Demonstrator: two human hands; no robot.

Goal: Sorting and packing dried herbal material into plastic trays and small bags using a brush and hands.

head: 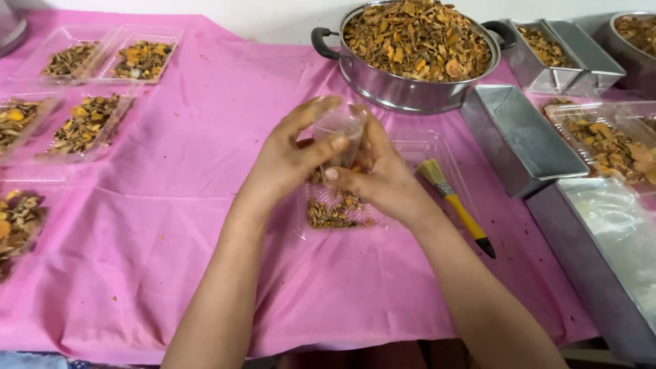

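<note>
Clear plastic cup [344, 133], one, small and see-through, held up between both hands above the middle of the pink cloth [205, 225]. Left hand [294, 160]: fingers wrapped round the cup's near side, thumb across its front. Right hand [379, 174]: cupped against the far side, fingertips pressed to the plastic. Whether the cup holds anything is hard to make out through the fingers.

Clear clamshell tray [417, 147], one, lying open directly beneath the hands; a thin scatter of brown and orange dried pieces [335, 212] sits in its near half, the rest partly hidden by the wrists.

Brush [458, 208], one, pale bristles, yellow handle with a dark tip, lying on the tray's right edge, just beside the right hand.

Steel pot [410, 92], one, two black handles, heaped with the same dried slices, at the far side of the cloth.

Filled clear trays [89, 123], five counted on the left: two at the back, two in the middle row, one nearest; the leftmost ones are cut off by the frame edge.

Rectangular metal tins [519, 137], three counted on the right: one upturned beside the pot, and a pair behind it holding dried pieces. A long metal tray [601, 273] runs along the right edge, its contents pale and unclear.

Further filled clear tray [608, 143], one, at the right, cut off. Round metal vessel [635, 34], one, top right corner, mostly out of view.
</note>
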